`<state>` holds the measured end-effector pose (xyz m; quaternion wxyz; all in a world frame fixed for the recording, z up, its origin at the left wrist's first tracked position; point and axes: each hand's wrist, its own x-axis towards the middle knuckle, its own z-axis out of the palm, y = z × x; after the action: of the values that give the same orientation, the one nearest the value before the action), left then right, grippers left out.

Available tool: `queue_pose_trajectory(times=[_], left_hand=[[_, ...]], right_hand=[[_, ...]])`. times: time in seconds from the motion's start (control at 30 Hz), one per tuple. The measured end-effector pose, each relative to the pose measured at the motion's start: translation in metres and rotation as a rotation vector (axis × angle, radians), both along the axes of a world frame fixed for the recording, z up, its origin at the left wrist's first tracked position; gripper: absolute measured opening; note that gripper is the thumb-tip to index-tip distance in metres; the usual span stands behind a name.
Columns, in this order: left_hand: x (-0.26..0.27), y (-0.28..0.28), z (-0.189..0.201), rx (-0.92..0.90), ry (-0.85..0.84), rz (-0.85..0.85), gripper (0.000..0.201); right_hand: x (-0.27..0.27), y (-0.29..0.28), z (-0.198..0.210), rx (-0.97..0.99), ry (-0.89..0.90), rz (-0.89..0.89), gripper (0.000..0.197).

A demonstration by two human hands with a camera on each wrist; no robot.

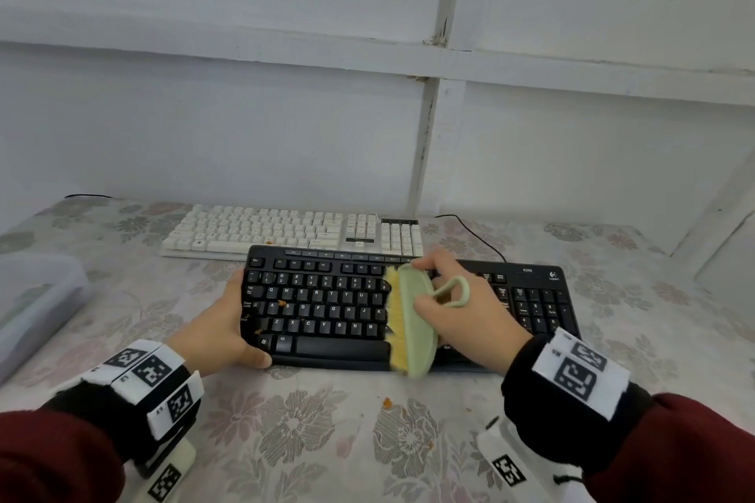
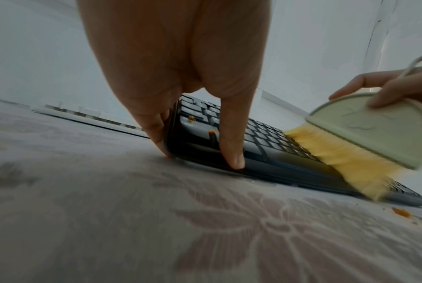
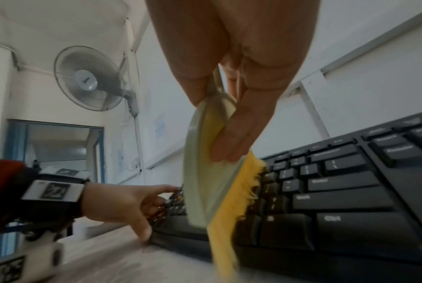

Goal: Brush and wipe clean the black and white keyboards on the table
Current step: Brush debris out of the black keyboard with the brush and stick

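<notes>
Fingers (image 1: 425, 304) pinch brush (image 1: 412, 323) across black keyboard's (image 1: 327, 310) front edge.

Black keyboard (image 1: 408, 306): model mark "K200" and a Logitech logo printed at its far right corner, above the number pad. Key legends legible include Esc, Tab, Caps Lock, Alt, Ctrl and the QWERTY letters. Lettering on the white keyboard (image 1: 292, 231) behind it is unreadable.
</notes>
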<state>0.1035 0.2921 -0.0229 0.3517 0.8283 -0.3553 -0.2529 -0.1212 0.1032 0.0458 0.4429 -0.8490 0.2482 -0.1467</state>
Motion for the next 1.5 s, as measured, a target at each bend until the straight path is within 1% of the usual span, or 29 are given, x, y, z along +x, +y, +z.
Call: queue_pose_trajectory(times=[0.07,0.1,0.17,0.23,0.3,0.4,0.53,0.63,0.73,0.77,0.83,0.9,0.97,1.03,1.13,1.23,1.37,1.43,1.5], left_hand=[[0.001,0.000,0.000,-0.001,0.001,-0.004,0.118],[0.001,0.000,0.000,0.000,0.000,-0.005,0.118],[0.001,0.000,0.000,-0.002,0.001,-0.008,0.118],[0.001,0.000,0.000,-0.004,0.000,-0.007,0.119],[0.000,0.000,0.000,-0.006,0.002,-0.003,0.119],[0.000,0.000,0.001,-0.005,0.002,-0.003,0.119],[0.000,0.000,0.000,-0.001,0.001,0.000,0.116],[0.000,-0.001,0.001,0.004,-0.005,0.002,0.116],[0.000,0.000,0.001,0.006,-0.001,0.002,0.117],[0.000,0.000,0.001,0.006,0.003,0.002,0.118],[0.000,0.000,0.001,0.007,0.007,0.000,0.118],[0.000,0.000,0.001,0.006,0.012,0.001,0.118],[0.000,0.000,0.001,0.006,0.015,0.003,0.119],[-0.001,0.000,0.002,0.006,0.015,0.000,0.118],[-0.001,0.000,0.002,0.009,0.013,-0.005,0.116],[-0.001,0.000,0.002,0.011,0.008,-0.004,0.115],[-0.001,0.000,0.002,0.016,0.008,-0.005,0.114],[0.000,0.000,0.002,0.016,0.006,-0.008,0.113],[0.000,0.000,0.002,0.018,0.002,-0.013,0.112]], right_hand=[[-0.005,0.003,0.001,0.058,0.026,0.040,0.025],[-0.005,0.002,0.004,0.099,0.008,0.038,0.025],[-0.001,-0.001,0.011,0.152,-0.081,-0.013,0.026],[0.007,-0.006,0.018,0.145,-0.176,-0.084,0.028],[0.017,-0.011,0.020,0.113,-0.225,-0.131,0.030],[0.026,-0.011,0.016,0.102,-0.189,-0.128,0.030],[0.023,0.000,0.006,0.126,-0.090,-0.035,0.029],[0.015,0.002,-0.001,0.148,-0.033,-0.002,0.027],[0.008,0.002,0.002,0.162,0.018,0.065,0.026],[0.006,0.001,0.005,0.170,0.007,0.072,0.026],[0.007,-0.004,0.013,0.187,-0.071,0.041,0.027],[0.011,-0.011,0.019,0.187,-0.175,-0.043,0.029],[0.017,-0.017,0.021,0.155,-0.236,-0.112,0.030],[0.022,-0.018,0.018,0.099,-0.226,-0.137,0.031],[0.020,-0.008,0.008,0.084,-0.163,-0.117,0.030],[0.013,0.004,-0.003,0.052,-0.077,-0.046,0.028],[0.003,0.008,-0.005,0.114,0.037,0.068,0.025],[0.002,0.007,0.001,0.167,-0.007,0.069,0.026],[0.006,0.002,0.008,0.209,-0.116,-0.009,0.029]])
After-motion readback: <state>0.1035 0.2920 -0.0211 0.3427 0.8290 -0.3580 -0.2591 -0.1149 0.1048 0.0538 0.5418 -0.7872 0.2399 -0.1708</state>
